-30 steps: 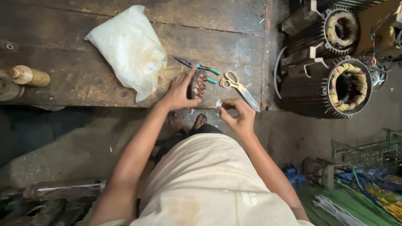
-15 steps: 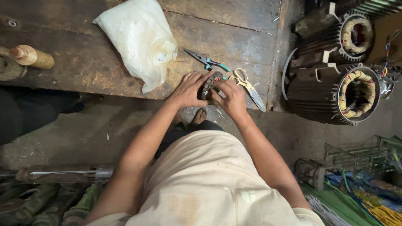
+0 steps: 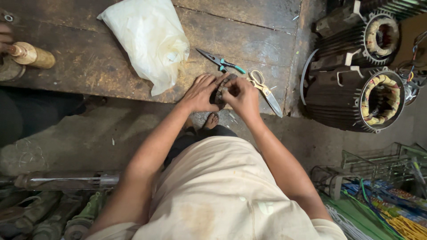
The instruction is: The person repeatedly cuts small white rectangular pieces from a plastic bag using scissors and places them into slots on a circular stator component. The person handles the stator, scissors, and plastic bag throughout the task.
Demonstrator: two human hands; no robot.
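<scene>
My left hand [image 3: 202, 93] and my right hand [image 3: 241, 95] meet at the front edge of the wooden workbench [image 3: 249, 35]. Between them is a small round dark metal part [image 3: 221, 90] with slotted teeth. The left hand cups it from the left and the right hand's fingers pinch at its top. Most of the part is hidden by the fingers. Just behind the hands lie pliers [image 3: 221, 62] with teal handles and scissors [image 3: 263, 90] with pale handles.
A white plastic bag [image 3: 151, 40] lies on the bench at left. A wooden-handled tool [image 3: 31, 55] is at the far left, beside another person's hand [image 3: 4, 35]. Two finned motor housings [image 3: 356, 95] with copper windings stand at right. Wire bundles [image 3: 387, 209] lie at lower right.
My right hand moved left from beside the scissors to join the left hand on the round part. Both hands now work it together at the bench edge.
</scene>
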